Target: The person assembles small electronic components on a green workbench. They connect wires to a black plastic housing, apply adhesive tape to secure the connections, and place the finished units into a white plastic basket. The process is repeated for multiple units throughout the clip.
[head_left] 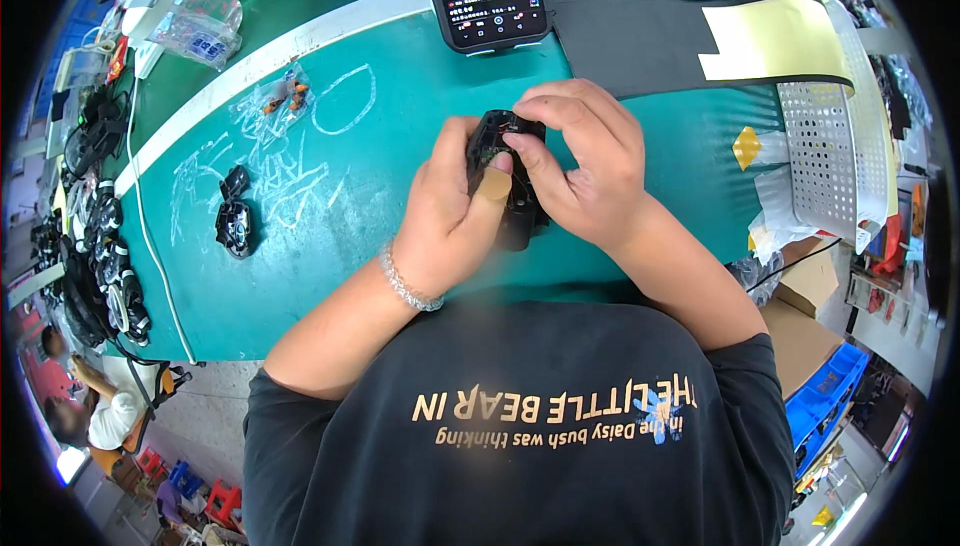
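Observation:
A black plastic housing is held just above the green mat, in front of my chest. My left hand wraps round its left side, its thumb, with tan tape on it, lying over the open interior. At the upper right part of the housing, my right hand is closed, thumb and index finger pressing at the inside and the rim. Anything small between those fingertips is hidden. To the left, on the mat, lies another black plastic part, with a clear bag of small orange and black pieces farther off.
A phone stands at the far edge. Behind right are a black-and-yellow sheet and a white perforated tray. A clear plastic jar stands far left. Black cabled items crowd the left side, beside a white cable.

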